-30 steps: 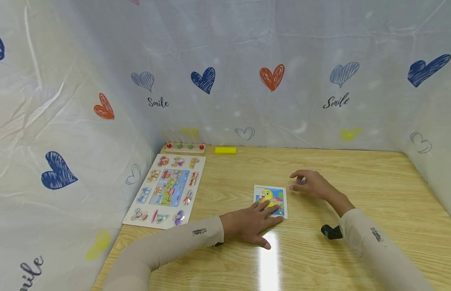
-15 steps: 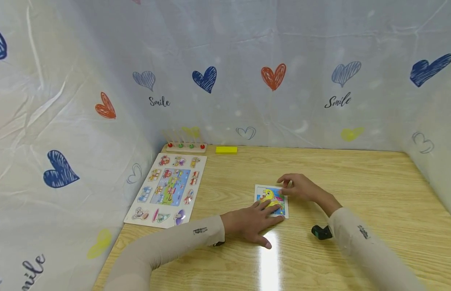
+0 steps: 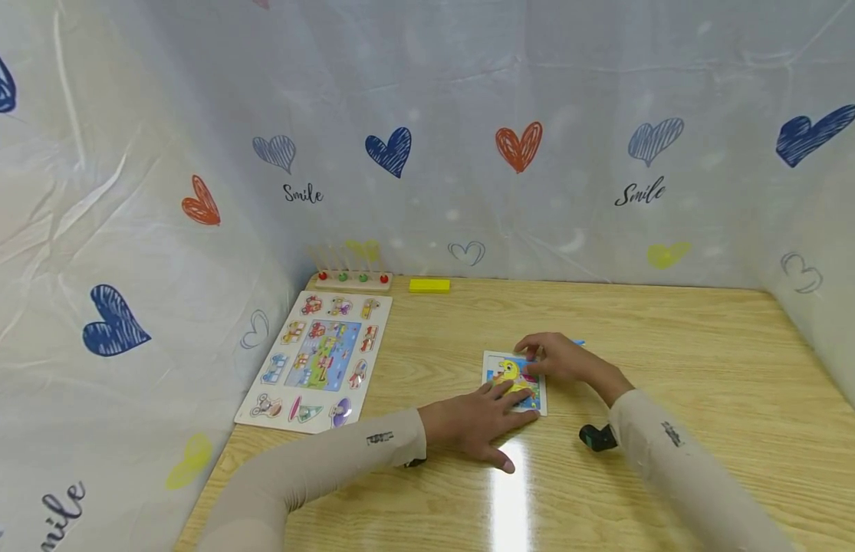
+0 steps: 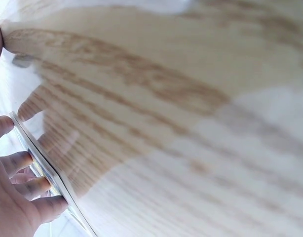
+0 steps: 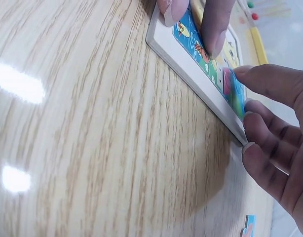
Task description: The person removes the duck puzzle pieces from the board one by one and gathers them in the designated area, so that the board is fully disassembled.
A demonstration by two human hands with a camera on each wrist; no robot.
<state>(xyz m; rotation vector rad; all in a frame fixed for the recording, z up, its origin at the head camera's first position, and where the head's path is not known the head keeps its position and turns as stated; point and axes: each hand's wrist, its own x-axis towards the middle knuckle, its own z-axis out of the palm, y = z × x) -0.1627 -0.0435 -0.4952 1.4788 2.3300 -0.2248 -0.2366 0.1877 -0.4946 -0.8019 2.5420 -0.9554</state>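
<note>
A small framed jigsaw puzzle (image 3: 544, 404) with a yellow cartoon figure lies on the wooden table. My left hand (image 3: 484, 424) rests over its lower part, fingers spread and touching it; the left wrist view shows the fingertips (image 4: 39, 185) at the frame's edge. At the upper right corner, my right hand (image 3: 563, 358) pinches a pink-and-green puzzle piece (image 5: 234, 91), thumb on its face and the other fingers bent beside the frame. How far the piece is raised cannot be made out. A loose blue piece (image 3: 578, 343) lies just beyond the right hand.
At the left lies a large white picture board (image 3: 248, 414) with vehicle and toy shapes. Behind it stands a wooden peg stand (image 3: 353, 282) with red and green beads, and a yellow block (image 3: 429, 285) sits beside that. Heart-printed sheeting (image 3: 572, 199) walls the table's back and sides.
My right hand has moved left from beside the loose blue piece to the puzzle's upper right corner, leaving that piece on the table. The left hand has stayed on the puzzle.
</note>
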